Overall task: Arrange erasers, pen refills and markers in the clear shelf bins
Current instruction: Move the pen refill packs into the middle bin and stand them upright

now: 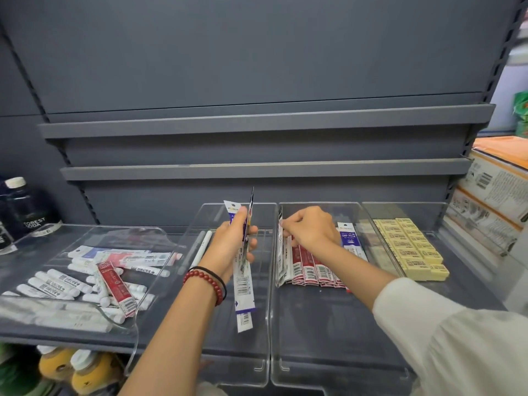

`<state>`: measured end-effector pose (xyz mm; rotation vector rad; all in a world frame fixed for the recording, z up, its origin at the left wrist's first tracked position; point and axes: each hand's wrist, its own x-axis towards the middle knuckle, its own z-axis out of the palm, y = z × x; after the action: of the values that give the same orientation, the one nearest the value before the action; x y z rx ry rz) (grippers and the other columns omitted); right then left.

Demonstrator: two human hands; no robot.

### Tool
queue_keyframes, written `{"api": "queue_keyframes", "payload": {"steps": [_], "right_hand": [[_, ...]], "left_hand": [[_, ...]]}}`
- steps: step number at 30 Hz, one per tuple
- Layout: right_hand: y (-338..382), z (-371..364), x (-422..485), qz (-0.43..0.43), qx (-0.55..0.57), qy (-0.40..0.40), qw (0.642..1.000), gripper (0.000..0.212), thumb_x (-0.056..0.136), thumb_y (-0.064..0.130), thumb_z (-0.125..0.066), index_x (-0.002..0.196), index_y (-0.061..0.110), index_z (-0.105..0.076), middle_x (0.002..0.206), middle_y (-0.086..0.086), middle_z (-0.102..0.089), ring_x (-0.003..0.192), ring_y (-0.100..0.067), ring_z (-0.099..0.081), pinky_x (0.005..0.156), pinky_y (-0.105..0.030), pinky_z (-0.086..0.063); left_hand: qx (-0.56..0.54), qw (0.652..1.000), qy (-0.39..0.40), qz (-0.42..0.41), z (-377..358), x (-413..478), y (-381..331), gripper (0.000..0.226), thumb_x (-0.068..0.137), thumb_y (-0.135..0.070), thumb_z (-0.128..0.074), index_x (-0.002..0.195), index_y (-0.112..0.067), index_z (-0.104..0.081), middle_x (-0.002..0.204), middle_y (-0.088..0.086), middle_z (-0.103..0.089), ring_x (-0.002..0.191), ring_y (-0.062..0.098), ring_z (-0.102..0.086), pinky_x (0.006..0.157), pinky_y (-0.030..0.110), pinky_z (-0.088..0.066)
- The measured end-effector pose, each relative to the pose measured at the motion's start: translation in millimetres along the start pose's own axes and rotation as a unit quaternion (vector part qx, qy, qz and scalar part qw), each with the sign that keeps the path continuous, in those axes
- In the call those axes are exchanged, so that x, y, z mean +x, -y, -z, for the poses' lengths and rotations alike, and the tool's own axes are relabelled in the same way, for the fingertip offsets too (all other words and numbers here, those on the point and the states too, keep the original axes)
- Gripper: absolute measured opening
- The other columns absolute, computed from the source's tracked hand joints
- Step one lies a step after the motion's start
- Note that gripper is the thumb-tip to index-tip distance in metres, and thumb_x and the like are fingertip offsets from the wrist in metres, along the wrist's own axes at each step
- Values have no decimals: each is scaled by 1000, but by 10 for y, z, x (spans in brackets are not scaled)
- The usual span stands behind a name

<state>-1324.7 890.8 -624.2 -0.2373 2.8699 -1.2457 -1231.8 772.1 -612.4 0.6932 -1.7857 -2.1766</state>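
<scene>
My left hand [233,247] grips a few blue-and-white pen refill packs [243,284] upright over the middle clear bin [261,361], which holds two white pens [201,247]. My right hand [308,230] pinches the top of a refill pack [281,224] standing at the left end of a row of red refill packs [313,271] in the second clear bin [343,375]. A blue refill pack [349,238] leans behind that row. Yellow erasers [411,247] lie stacked in the right bin. The left clear tray [160,232] holds several white markers [57,284] and loose refill packs [117,284].
Dark bottles [20,207] stand at the far left of the shelf. Printed cardboard boxes [491,207] are stacked at the right. Two bare grey shelves [257,170] sit above. Yellow bottles [83,367] show on the shelf below.
</scene>
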Motion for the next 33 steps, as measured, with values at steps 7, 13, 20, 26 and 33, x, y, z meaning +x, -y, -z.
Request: {"api": "queue_keyframes", "payload": {"steps": [7,13,20,26,33], "right_hand": [[-142,-13,16,31,-28,62,997,30,86,49,-64,68,26,-72,67,6,-73,72,-11,-69,76,-32,-56],[-33,225,-133,119,173,150,966,31,90,52,-58,89,25,-73,81,10,-75,54,-1,-58,56,-14,-39],[32,226,-306,140,192,224,945,23,83,42,-71,96,23,-75,85,12,-75,56,1,-57,62,-17,-46],[45,237,-350,129,218,213,944,21,85,40,-69,95,23,-76,87,12,-75,58,-1,-55,46,-13,-39],[19,126,-347,77,216,202,952,33,77,42,-78,97,18,-70,92,3,-75,57,-4,-58,45,-19,-37]], "left_hand": [[42,999,-12,-14,0,-4,35,13,96,-18,-53,90,-8,-56,65,3,-53,54,14,-48,50,25,-41],[65,997,-28,-32,12,-43,40,12,93,-21,-59,100,-13,-65,68,-2,-55,58,12,-49,55,25,-42],[61,997,-3,-46,2,-77,32,15,96,-18,-55,104,-13,-67,73,1,-61,60,10,-51,54,22,-42],[99,994,25,-48,-31,-53,35,21,96,-20,-53,106,-11,-68,59,-6,-54,55,8,-45,50,21,-37],[43,995,70,-61,0,-85,21,21,96,-21,-54,110,-11,-67,88,4,-67,63,6,-62,52,17,-48]]}}
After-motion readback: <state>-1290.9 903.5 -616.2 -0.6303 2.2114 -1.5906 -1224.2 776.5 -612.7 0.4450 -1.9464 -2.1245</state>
